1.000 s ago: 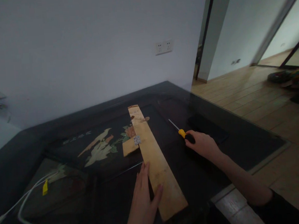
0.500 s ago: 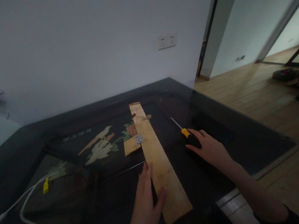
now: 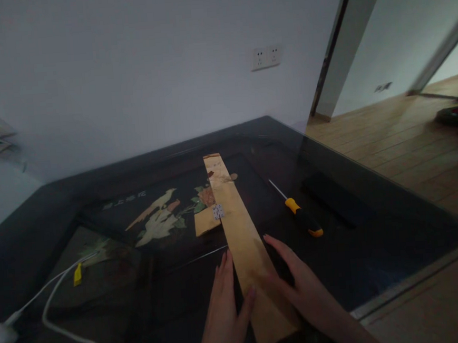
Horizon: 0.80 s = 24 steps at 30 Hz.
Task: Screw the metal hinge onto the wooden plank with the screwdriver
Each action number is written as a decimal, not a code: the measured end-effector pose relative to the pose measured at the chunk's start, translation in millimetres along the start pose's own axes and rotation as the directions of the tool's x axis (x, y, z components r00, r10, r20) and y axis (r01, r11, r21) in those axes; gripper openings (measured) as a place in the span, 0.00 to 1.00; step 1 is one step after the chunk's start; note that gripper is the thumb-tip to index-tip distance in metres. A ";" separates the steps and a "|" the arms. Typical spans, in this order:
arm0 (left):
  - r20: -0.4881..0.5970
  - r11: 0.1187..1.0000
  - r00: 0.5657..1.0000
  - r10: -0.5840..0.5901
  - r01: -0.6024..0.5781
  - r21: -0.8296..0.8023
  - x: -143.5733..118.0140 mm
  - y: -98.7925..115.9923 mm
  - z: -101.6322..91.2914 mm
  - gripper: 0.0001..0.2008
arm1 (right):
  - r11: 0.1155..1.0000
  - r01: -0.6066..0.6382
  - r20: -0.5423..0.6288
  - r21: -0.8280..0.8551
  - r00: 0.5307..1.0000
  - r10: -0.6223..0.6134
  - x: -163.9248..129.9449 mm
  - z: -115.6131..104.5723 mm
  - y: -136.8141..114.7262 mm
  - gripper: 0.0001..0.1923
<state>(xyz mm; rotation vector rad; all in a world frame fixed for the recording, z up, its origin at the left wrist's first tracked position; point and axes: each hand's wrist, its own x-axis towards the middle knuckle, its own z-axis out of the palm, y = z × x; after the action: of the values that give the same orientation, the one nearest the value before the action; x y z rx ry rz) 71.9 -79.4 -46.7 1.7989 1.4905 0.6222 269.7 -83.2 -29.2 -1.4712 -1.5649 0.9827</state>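
A long pale wooden board point(image 3: 239, 229) lies on a dark glass-topped table point(image 3: 375, 218), with a small metal hinge point(image 3: 218, 211) joining it to a short wooden piece point(image 3: 205, 223) on its left. My left hand point(image 3: 226, 309) rests flat against the board's near left edge, thumb on the wood. My right hand point(image 3: 301, 287) lies open on the board's near right side. A screwdriver point(image 3: 300, 216) with a yellow and black handle lies on the table to the right, apart from both hands.
A white cable point(image 3: 61, 311) with a yellow tag point(image 3: 77, 274) runs along the table's left part. Under the glass shows a picture with birds and flowers point(image 3: 157, 219). The wall behind has a socket point(image 3: 265, 56). Wooden floor point(image 3: 409, 146) lies to the right.
My right hand has let go of the screwdriver, which now lies on the table, and has moved left onto the board. My left hand stays on the board.
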 end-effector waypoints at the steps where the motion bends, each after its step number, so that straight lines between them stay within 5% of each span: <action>1: 0.004 1.000 1.000 -0.001 0.001 -0.004 0.1 1.5 -0.4 0.33 | 0.999 -0.018 0.011 0.042 1.000 0.017 -2.0 6.5 -0.6 0.31; 11: 0.000 1.000 1.000 -0.014 0.014 -0.021 12.6 18.4 2.8 0.34 | 0.985 -0.006 -0.067 0.171 0.998 0.018 -3.9 16.9 1.2 0.27; 24: 0.076 1.000 0.997 0.003 -0.003 0.005 33.6 50.3 21.8 0.33 | 0.991 0.126 -0.087 0.045 0.989 -0.121 10.1 -25.9 20.1 0.22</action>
<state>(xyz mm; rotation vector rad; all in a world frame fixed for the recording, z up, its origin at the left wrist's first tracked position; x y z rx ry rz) 127.3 -55.7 -24.3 1.8090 1.4401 0.5463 301.1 -71.4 -36.5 -1.3469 -1.5399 0.8710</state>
